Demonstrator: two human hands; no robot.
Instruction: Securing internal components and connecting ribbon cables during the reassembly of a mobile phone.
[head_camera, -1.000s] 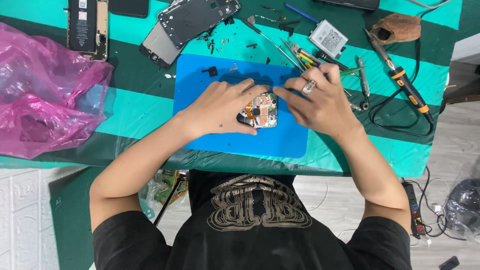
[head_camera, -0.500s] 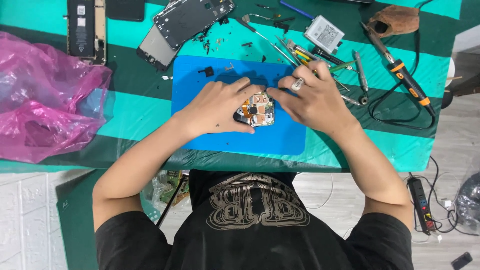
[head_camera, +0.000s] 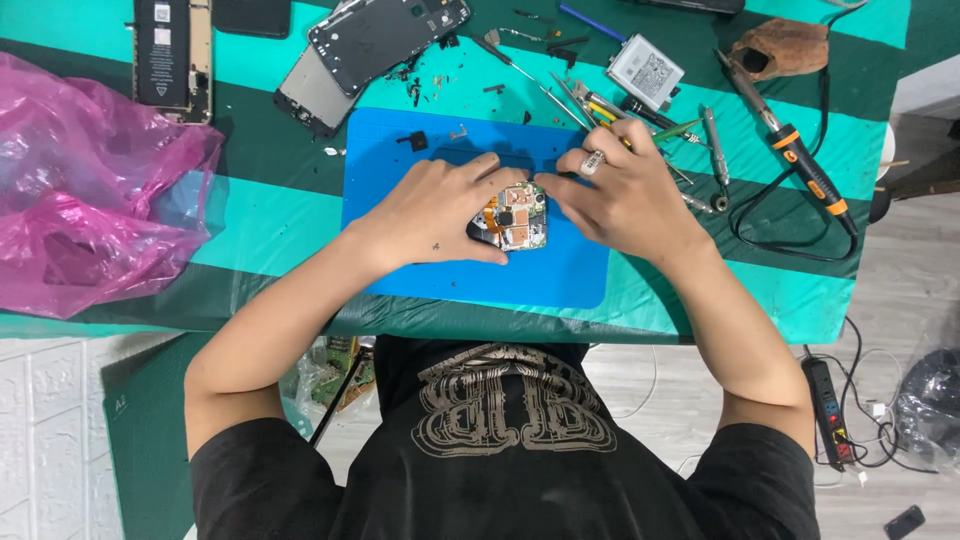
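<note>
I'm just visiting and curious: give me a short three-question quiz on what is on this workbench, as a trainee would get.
1. True or false: both hands touch the small circuit board.
2. What colour is the mat under the board? A red, B blue, C yellow.
3. Name the crumpled thing at the table's far left.

Key:
1. True: left hand and right hand both hold it.
2. B.
3. A pink plastic bag.
</note>
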